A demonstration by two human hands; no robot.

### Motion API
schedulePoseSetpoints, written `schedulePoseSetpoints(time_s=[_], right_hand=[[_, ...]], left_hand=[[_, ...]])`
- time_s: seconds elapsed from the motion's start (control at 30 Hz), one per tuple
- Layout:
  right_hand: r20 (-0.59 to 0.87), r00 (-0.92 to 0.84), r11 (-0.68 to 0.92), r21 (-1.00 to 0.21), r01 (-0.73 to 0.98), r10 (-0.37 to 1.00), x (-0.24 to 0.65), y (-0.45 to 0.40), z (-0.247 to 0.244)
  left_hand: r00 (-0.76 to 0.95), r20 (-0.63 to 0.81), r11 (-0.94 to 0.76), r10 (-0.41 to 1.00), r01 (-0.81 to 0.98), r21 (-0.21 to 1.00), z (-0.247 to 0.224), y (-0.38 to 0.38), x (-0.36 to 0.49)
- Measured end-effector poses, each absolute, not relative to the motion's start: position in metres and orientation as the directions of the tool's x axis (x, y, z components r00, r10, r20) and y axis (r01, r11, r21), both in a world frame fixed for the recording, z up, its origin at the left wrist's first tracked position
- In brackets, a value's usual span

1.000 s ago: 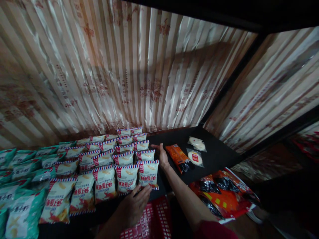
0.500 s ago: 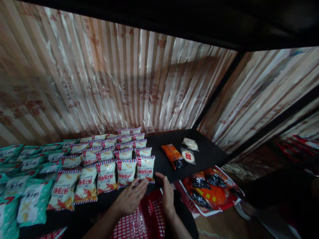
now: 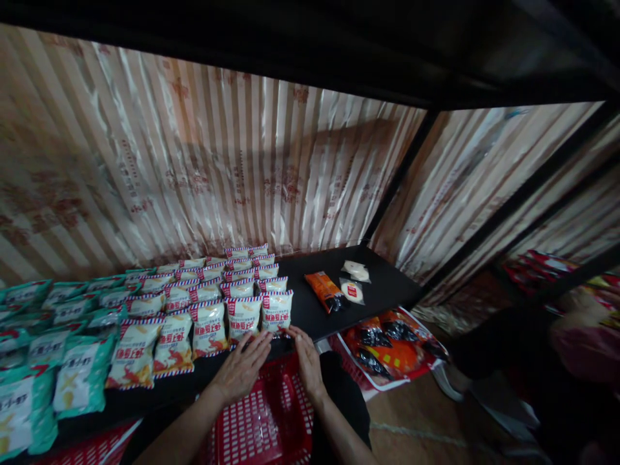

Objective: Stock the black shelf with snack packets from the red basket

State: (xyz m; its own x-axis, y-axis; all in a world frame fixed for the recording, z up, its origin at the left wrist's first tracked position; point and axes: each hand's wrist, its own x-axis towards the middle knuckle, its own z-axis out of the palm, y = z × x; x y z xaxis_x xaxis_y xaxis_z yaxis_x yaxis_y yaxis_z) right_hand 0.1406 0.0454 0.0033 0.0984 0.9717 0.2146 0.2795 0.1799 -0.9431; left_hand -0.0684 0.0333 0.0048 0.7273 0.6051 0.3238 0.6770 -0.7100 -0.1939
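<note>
My left hand (image 3: 245,367) and right hand (image 3: 306,363) unclenched, holding nothing, fingertips close by a puffed white plastic bag with striped seals (image 3: 277,312), upright near the front edge of the flat black shelf (image 3: 296,271), contact unclear over my remote feed.

A shop, I'd say: snack packets (image 3: 209,328) line the black shelf (image 3: 387,279) in rows to its front edge, a stocked basket (image 3: 355,366) by its right corner.

I'm watching a dim feed here: pale glare streaks the shiny striped wall (image 3: 203,187), a slanted shadow (image 3: 361,134) crosses it, the overhead shelf (image 3: 300,35) reads nearly black, and my lower right looks murky, soft.
</note>
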Motion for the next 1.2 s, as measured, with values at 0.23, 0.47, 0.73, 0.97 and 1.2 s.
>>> schedulePoseSetpoints(time_s=[0.23, 0.47, 0.73, 0.97, 1.2], right_hand=[[0.237, 0.123, 0.192, -0.935, 0.297, 0.964, 0.139, 0.035, 0.006], [0.183, 0.08, 0.154, -0.947, 0.28, 0.98, 0.13, 0.03, 0.022], [0.196, 0.021, 0.183, -0.945, 0.271, 0.98, 0.122, 0.025, 0.027], [0.205, 0.016, 0.196, -0.953, 0.231, 0.979, 0.12, 0.012, 0.037], [0.177, 0.083, 0.153, -0.96, 0.235, 0.981, 0.129, -0.001, 0.045]], left_hand=[[0.717, 0.35, -0.706, 0.603, 0.684, -0.184, 0.002, 0.03, -0.062], [0.711, 0.328, -0.71, 0.622, 0.689, -0.146, -0.003, 0.033, -0.055], [0.711, 0.308, -0.715, 0.632, 0.689, -0.124, 0.004, 0.025, -0.057], [0.682, 0.343, -0.697, 0.646, 0.71, -0.102, 0.009, 0.02, -0.053], [0.657, 0.286, -0.674, 0.698, 0.737, -0.048, 0.018, 0.011, -0.04]])
